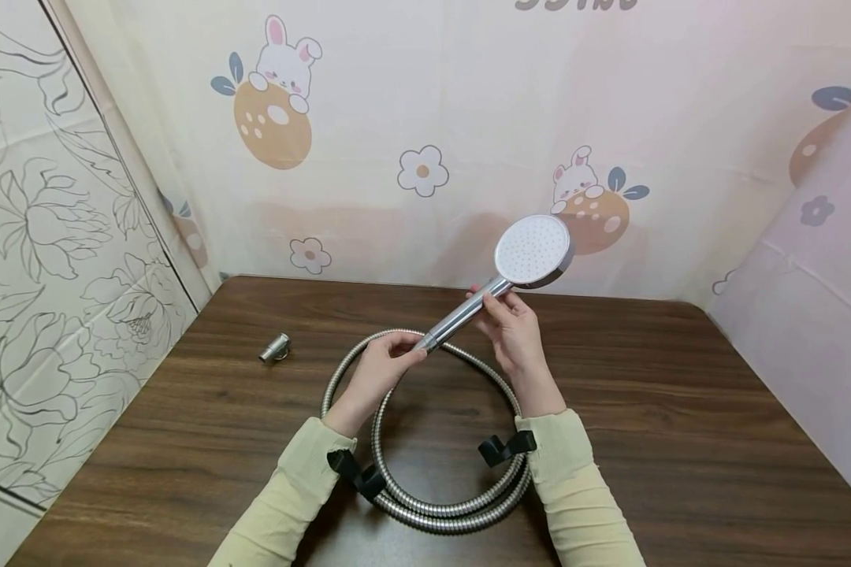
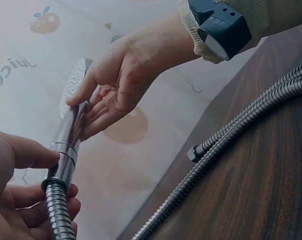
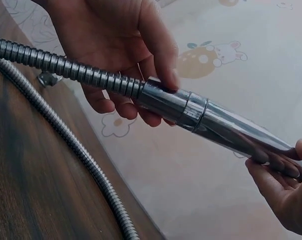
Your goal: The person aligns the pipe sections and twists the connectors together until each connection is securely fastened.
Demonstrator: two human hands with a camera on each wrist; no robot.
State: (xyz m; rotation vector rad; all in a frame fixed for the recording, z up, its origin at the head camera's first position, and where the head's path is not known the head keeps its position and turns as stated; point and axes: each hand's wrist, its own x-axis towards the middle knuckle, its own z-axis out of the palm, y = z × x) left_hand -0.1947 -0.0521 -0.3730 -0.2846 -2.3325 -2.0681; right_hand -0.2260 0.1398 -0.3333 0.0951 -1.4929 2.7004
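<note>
A chrome shower head point(image 1: 532, 250) with a round white spray face is held up at a slant above the table. My right hand point(image 1: 516, 335) grips its handle point(image 1: 461, 315) just below the head. At the handle's lower end my left hand point(image 1: 379, 370) pinches the smooth metal connector point(image 3: 163, 97) of the hose between thumb and fingers. The connector sits against the handle end, with a thin ring line between them. From it the ribbed metal shower hose point(image 1: 454, 520) runs down and lies coiled in loops on the table.
On the dark wooden table point(image 1: 681, 433), a small chrome fitting point(image 1: 275, 348) lies to the left of the coil. The hose's other end carries a hex nut point(image 2: 195, 153). A printed curtain point(image 1: 425, 94) hangs behind the table, and panels stand at both sides.
</note>
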